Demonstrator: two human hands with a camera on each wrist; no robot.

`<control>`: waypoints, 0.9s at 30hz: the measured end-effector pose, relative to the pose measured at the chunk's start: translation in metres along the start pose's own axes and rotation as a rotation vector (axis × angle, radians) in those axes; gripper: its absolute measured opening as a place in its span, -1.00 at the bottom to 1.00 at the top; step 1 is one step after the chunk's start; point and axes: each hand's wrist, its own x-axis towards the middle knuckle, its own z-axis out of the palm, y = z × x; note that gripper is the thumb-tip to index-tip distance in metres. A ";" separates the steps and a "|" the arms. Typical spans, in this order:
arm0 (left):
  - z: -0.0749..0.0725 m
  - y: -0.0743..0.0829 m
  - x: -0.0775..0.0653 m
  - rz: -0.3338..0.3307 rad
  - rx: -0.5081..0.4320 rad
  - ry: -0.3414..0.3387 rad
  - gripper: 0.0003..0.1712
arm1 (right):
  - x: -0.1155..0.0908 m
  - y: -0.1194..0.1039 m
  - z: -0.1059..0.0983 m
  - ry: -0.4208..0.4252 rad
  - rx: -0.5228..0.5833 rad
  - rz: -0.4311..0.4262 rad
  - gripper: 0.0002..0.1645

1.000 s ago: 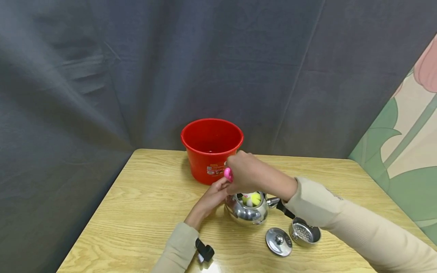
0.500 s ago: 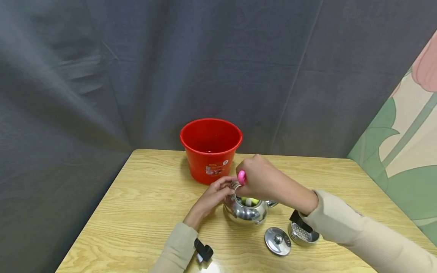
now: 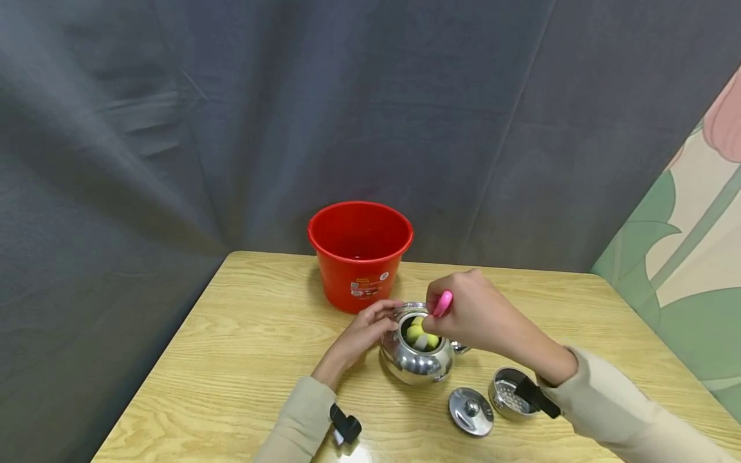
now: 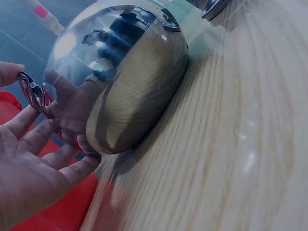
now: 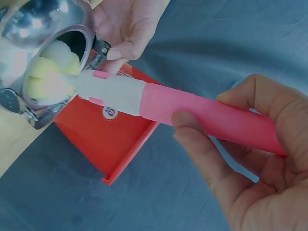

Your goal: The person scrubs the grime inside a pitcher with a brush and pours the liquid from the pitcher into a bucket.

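Centrally, 2 bare hands work at a polished metal kettle (image 3: 413,365), which stands on a wood-grain table (image 3: 231,366) with its mouth uncovered. The right hand (image 3: 471,307) is clenched round the pink-and-white handle of a brush (image 5: 187,109); in the right wrist view its fingers and thumb wrap the pink part, and the shaft slants into the kettle. The yellow-and-white sponge head (image 3: 418,333) of the brush sits inside the kettle, within the rim of the mouth. The left hand (image 3: 356,335) steadies the kettle at its far left side: as the left wrist view shows, thumb and forefinger pinch the folded metal handle (image 4: 32,92), while the remaining fingers are spread beside the curved wall, which mirrors the hand. Nearer the person lie 2 metal parts: a round lid (image 3: 471,413), knob upward, and, just beside it, a strainer (image 3: 502,393) with a perforated base, partly hidden by the black strap (image 3: 537,397) at the right wrist. Behind the kettle, near the table's back edge, stands a red bucket (image 3: 338,276) with a printed label (image 3: 365,289). Dark cloth (image 3: 347,103) hangs beyond the table; at the right edge, a panel (image 3: 695,257) bears pink and green floral shapes
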 end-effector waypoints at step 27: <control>-0.002 -0.003 0.001 0.010 -0.017 -0.003 -0.48 | -0.039 0.035 0.000 0.144 0.145 0.224 -0.86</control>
